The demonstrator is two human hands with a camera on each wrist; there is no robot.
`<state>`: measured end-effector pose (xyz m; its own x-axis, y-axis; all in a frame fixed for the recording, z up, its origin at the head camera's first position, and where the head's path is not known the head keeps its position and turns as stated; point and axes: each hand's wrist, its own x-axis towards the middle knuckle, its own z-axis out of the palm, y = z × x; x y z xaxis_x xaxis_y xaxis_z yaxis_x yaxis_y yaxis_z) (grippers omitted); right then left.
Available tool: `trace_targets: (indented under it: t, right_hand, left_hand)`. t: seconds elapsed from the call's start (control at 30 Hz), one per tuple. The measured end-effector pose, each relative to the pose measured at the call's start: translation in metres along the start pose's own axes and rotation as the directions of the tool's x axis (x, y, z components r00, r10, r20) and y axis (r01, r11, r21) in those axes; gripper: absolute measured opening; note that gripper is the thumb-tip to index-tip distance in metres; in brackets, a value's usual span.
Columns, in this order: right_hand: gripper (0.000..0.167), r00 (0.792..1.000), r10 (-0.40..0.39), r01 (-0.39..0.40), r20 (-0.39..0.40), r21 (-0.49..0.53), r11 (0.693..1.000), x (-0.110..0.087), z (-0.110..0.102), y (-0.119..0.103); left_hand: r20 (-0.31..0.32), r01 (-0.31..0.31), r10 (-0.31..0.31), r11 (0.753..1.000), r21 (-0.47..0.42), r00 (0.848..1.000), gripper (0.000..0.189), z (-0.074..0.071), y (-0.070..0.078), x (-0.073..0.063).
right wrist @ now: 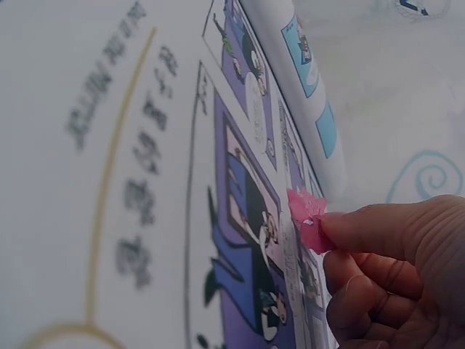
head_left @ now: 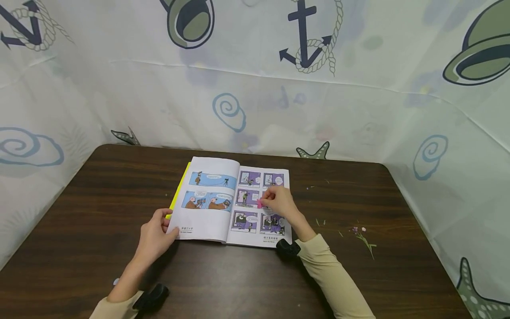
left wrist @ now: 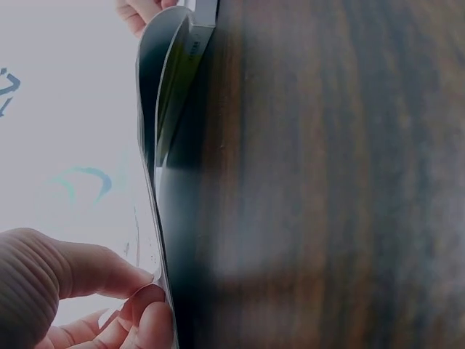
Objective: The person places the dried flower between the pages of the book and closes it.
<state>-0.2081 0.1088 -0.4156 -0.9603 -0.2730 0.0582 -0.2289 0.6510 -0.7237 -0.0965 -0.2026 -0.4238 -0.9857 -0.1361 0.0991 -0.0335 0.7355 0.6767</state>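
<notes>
Fingertips (right wrist: 341, 230) of the right hand (head_left: 280, 202) pinch a pink flower (right wrist: 309, 218).

Left hand (left wrist: 69, 273) at lower left, thumb and fingers pinching edge of 1 book (left wrist: 171, 102), seen edge-on. Pages (left wrist: 149, 62) bow into a loop near top. Right hand (left wrist: 139, 11) partly visible at top, just beside book. Blurred dark wood-grain tabletop (left wrist: 327, 174) fills right side. Washed-out left side has 1 faint blue curve (left wrist: 102, 177).
</notes>
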Motion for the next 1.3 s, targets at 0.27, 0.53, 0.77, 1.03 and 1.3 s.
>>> trace_targets:
  t: [0.27,0.53,0.77,1.03,1.3]
  right_hand:
    - [0.01,1.0,0.022,-0.021,0.018,-0.008,1.0,-0.001,0.004,0.002]
    - [0.011,1.0,-0.001,0.001,0.014,-0.026,1.0,0.001,0.005,0.004]
    - [0.012,1.0,-0.003,0.003,0.022,-0.002,1.0,0.0,0.002,0.005]
    - [0.014,0.999,0.023,-0.024,0.026,0.03,0.999,-0.003,-0.005,0.005]
    - [0.01,1.0,0.018,-0.017,-0.025,0.024,1.0,-0.008,-0.018,0.012]
  left_hand:
    - [0.022,0.027,-0.027,1.0,0.001,0.999,0.044,0.0,0.001,-0.001]
    - [0.046,0.051,-0.051,0.999,0.01,0.998,0.046,-0.002,0.001,-0.001]
    - [0.074,0.076,-0.078,0.997,0.031,0.994,0.045,-0.001,0.004,0.0]
    - [0.067,0.047,-0.051,0.997,0.059,0.996,0.04,0.0,0.005,0.004]
    - [0.048,0.086,-0.094,0.985,0.151,0.994,0.032,-0.003,0.014,0.002]
